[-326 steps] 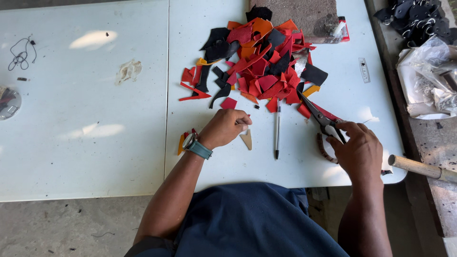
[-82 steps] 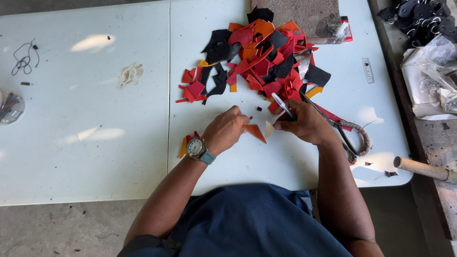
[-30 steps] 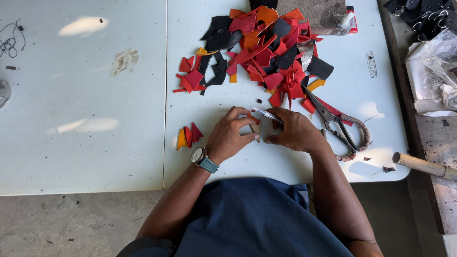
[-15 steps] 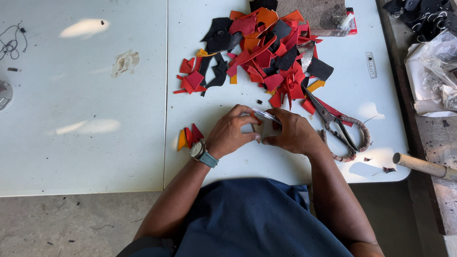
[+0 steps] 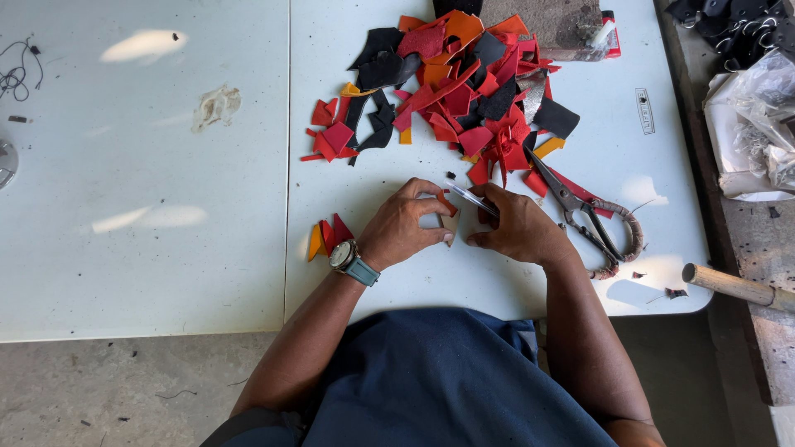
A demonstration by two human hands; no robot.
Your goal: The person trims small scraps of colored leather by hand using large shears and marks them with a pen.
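Two hands meet at the near edge of the white folding tabletop (image 5: 207,248). The left hand (image 5: 403,228) closes its fingers around a small tan, flat scrap of leather-like material (image 5: 450,222), holding it just above the surface. The right hand (image 5: 517,228) grips a slim silver pen-like tool (image 5: 470,199) and lays its tip against that scrap, so the two hands almost touch. A round wristwatch with a teal strap (image 5: 350,259) sits on the left wrist.

Just left of the watch lie a few cut pieces in orange and red (image 5: 327,236), set close together. Farther back, a loose heap of red, orange and black offcuts (image 5: 460,87) spreads across the tabletop, well apart from the hands. Large metal scissors with wrapped handles (image 5: 590,222) lie just right of the right hand, their blades pointing toward the heap. A wooden handle (image 5: 737,287) juts in at the right corner of the tabletop.

On the side bench at the right, a clear crumpled plastic bag (image 5: 749,124) holds small metal pieces, too blurred to tell apart. Beyond it sits a pile of black straps with metal rings (image 5: 729,25).
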